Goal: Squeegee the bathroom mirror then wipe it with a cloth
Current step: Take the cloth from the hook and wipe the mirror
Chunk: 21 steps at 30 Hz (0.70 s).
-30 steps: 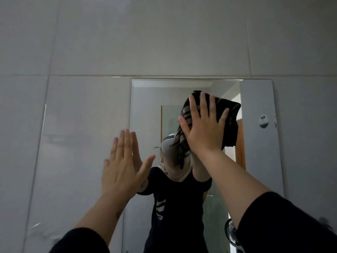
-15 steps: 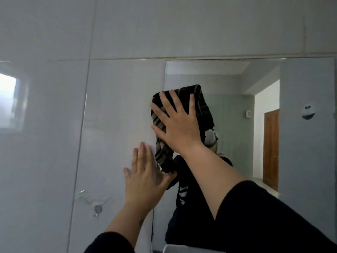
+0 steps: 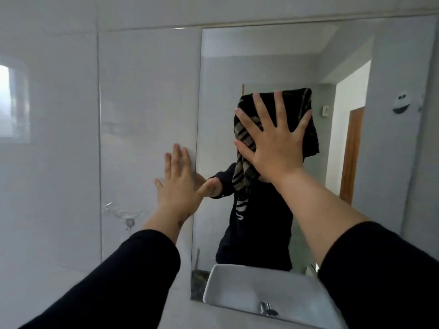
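The bathroom mirror (image 3: 266, 55) hangs on the grey tiled wall in front of me. My right hand (image 3: 273, 141) lies flat with spread fingers on a dark striped cloth (image 3: 244, 136), pressing it against the glass near the mirror's middle. The cloth hangs down below my palm. My left hand (image 3: 180, 184) rests flat and open at the mirror's left edge, partly on the wall tile, holding nothing. No squeegee is in view.
In the mirror I see a white basin (image 3: 256, 288) with a tap (image 3: 267, 308) at the bottom, a wooden door (image 3: 351, 153) at the right, and a small round smiley holder (image 3: 401, 104) on the wall. A clear wall hook (image 3: 129, 222) sits left of the mirror.
My right hand has slid the cloth across the glass, first left, then back toward the middle and lower. My view has tilted down, bringing the basin in. The left hand stays braced at the edge.
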{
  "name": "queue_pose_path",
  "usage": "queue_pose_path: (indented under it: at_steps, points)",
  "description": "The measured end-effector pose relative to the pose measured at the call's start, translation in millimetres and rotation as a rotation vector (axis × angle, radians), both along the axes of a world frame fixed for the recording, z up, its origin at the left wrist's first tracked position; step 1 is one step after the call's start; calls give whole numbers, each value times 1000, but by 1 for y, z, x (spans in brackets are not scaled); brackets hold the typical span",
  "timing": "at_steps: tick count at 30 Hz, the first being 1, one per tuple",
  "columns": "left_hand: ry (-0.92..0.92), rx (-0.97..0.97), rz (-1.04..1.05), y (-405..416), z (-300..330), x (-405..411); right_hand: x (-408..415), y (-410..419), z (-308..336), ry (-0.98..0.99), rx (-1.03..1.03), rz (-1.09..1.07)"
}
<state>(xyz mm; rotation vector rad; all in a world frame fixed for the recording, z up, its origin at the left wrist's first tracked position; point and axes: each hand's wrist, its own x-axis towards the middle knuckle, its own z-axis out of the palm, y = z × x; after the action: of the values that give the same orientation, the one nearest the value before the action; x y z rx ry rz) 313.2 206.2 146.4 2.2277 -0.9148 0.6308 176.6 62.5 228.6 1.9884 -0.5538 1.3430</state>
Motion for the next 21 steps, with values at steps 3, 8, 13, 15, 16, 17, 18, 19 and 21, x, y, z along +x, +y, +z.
queue_pose_path:
  at_steps: [3, 8, 13, 15, 16, 17, 18, 19, 21]
  points:
    - [23, -16, -6, 0, 0, -1, -23, -16, -7, -26, 44, -21]
    - [56, -71, -50, -2, -1, -4, -60, -43, -13, -76, 106, -56]
    - [51, -111, -82, -3, -5, -4, -92, -68, -22, -154, 184, -81]
    - [52, -120, -90, -3, -7, -3, -104, -77, -27, -201, 239, -93]
    - [52, -117, -91, -3, -7, -3, -109, -81, -30, -218, 260, -100]
    - [53, -112, -91, -4, -7, -2, -115, -85, -35, -232, 278, -103]
    - [52, -109, -90, -5, -8, -2, -120, -89, -40, -249, 297, -105]
    - [49, -109, -87, -5, -8, -1, -124, -92, -47, -273, 320, -109]
    - [39, -108, -83, -6, -9, 1, -127, -93, -61, -338, 366, -118]
